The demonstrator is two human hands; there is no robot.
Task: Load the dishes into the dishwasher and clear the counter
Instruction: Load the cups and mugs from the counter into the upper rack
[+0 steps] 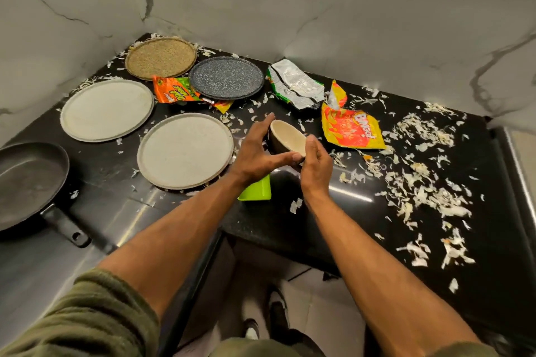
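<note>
A small bowl [287, 136], cream inside and dark outside, is tilted between both hands above the black counter [319, 211]. My left hand [258, 151] cups its left side with the thumb stretched under it. My right hand [314, 162] pinches its right rim. Two pale grey plates [107, 110] [185, 151] lie flat to the left. A dark speckled plate [226, 78] and a woven round mat [161, 57] lie behind them. A green dish [256, 191] shows partly under my left wrist.
A black frying pan [29, 182] sits at the far left, handle toward me. Torn snack wrappers [351, 127] [295, 84] [177, 90] lie at the back. White vegetable scraps [420, 182] litter the counter's right side. Marble walls close the corner.
</note>
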